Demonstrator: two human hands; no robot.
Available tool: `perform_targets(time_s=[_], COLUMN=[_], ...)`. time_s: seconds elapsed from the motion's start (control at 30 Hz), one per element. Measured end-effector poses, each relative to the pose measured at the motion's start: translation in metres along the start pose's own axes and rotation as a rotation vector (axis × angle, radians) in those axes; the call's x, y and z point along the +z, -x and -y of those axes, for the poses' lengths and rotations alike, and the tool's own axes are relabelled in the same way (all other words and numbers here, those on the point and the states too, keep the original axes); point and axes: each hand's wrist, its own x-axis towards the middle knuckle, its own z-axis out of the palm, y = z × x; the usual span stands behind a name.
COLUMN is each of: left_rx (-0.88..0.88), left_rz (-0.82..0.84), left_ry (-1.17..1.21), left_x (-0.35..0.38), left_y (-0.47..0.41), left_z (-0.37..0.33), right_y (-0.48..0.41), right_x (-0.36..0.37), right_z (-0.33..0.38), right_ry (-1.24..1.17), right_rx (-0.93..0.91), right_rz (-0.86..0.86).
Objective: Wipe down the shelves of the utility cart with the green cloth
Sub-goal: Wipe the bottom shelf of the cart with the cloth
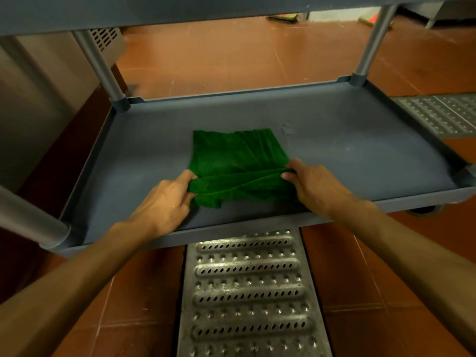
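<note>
A green cloth (237, 155) lies on the lower grey shelf (360, 155) of the utility cart, its near edge folded over into a thick roll. My left hand (167, 199) pinches the left end of that fold. My right hand (314, 184) pinches the right end, thumb and fingers curled round the fabric. Both hands are above the shelf's front half. A small pale smear (288, 127) shows on the shelf just right of the cloth's far corner. The upper shelf (180, 11) runs across the top of the view.
Grey metal posts stand at the shelf corners, left (103, 68) and right (373, 45). A perforated steel floor drain grate (247, 292) runs under the cart's front edge, another at right (438, 114). A caster (425, 210) shows under the right corner. Red floor tiles surround the cart.
</note>
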Motion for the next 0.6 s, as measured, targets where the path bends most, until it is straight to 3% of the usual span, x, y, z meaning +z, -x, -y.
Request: perform_targets(time_s=[0.17, 0.5, 0.6], left_rx=[0.026, 0.060, 0.078], left_rz=[0.114, 0.179, 0.231], left_ry=[0.049, 0.172, 0.119], left_x=[0.000, -0.018, -0.026], left_y=[0.020, 0.045, 0.056], left_z=[-0.005, -0.020, -0.023], right_y=[0.018, 0.050, 0.061], right_x=[-0.005, -0.022, -0.025], right_z=[0.001, 0.013, 0.019], right_ry=[-0.027, -0.111, -0.138], right_rx=[0.003, -0.128, -0.110], right_rz=[0.087, 0.158, 0.260])
